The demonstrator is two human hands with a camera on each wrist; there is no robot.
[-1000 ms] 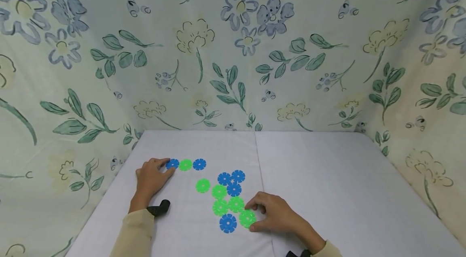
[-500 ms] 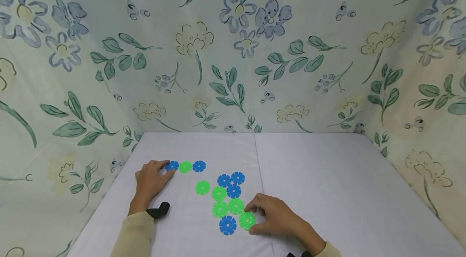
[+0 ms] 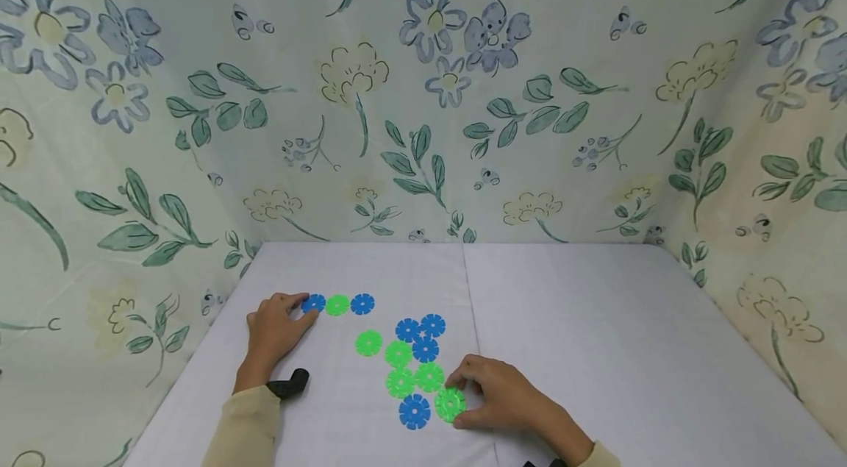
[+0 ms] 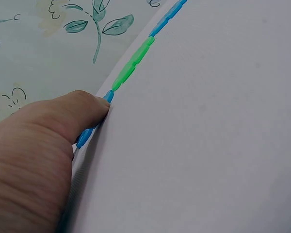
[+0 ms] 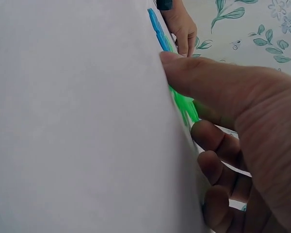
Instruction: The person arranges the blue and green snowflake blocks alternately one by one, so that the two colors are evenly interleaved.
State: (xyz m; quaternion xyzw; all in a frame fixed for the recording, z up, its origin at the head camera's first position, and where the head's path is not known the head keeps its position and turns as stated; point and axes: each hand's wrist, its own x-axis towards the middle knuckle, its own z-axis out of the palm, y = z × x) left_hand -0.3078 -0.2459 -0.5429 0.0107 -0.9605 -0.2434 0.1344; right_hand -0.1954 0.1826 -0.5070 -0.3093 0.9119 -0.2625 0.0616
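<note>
Head view, right hand: the right hand [image 3: 504, 397] is curling its fingers and thumb around the green disc [image 3: 450, 404] at the near end of the loose cluster [image 3: 413, 357] on the white table [image 3: 595, 334], pinching its edge.
Head view, left hand: the left hand [image 3: 274, 327] is lying on the table, a fingertip touching the blue disc [image 3: 313, 303] at the left end of the row of three [image 3: 337, 304]; it is gripping nothing.
Head view, risk: the neighbouring blue disc [image 3: 414, 411] and green discs are lying just beside the pinched one, so their teeth may be catching and dragging along.
Left wrist view, contact: the fingertip [image 4: 94, 104] is pressing on the blue disc's edge [image 4: 87, 136]; a nudge is likely to be knocking the row out of line.
Right wrist view, grip: the thumb [image 5: 203, 82] is bearing on the green disc [image 5: 184, 104], seen edge-on; how firm the pinch is I cannot tell, and a thin flat disc may be slipping out.
</note>
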